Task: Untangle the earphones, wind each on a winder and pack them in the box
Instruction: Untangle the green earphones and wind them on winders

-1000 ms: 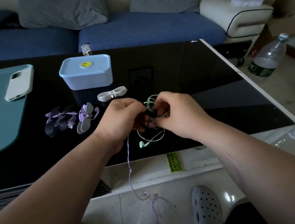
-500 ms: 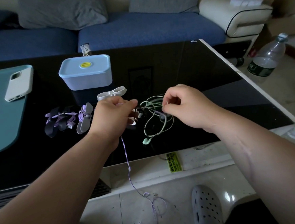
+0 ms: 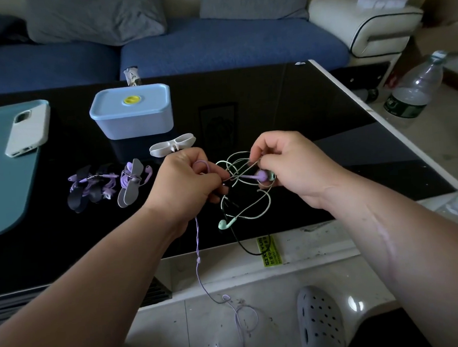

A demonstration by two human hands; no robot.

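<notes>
A tangle of mint-green earphones (image 3: 247, 199), a purple earphone cable (image 3: 197, 247) and a black cable hangs between my hands above the black table's (image 3: 285, 108) near edge. My left hand (image 3: 187, 182) grips the purple cable, which trails down to the floor. My right hand (image 3: 287, 163) pinches the green loops and holds a purple earbud (image 3: 261, 175). A white empty winder (image 3: 172, 147) lies just behind my left hand. Two wound winders, a dark one (image 3: 86, 188) and a grey one with purple earphones (image 3: 131, 182), lie to the left. The light-blue lidded box (image 3: 132, 112) stands behind them.
A white phone (image 3: 27, 131) rests on a teal mat (image 3: 0, 175) at the left. A plastic bottle (image 3: 413, 90) stands on the floor to the right of the table. A blue sofa runs along the back. A grey clog (image 3: 320, 322) sits below the table edge.
My hands have drawn apart, opening the tangle. The right hand moved right and now holds a purple earbud; green loops spread between the hands and a black cable hangs over the edge.
</notes>
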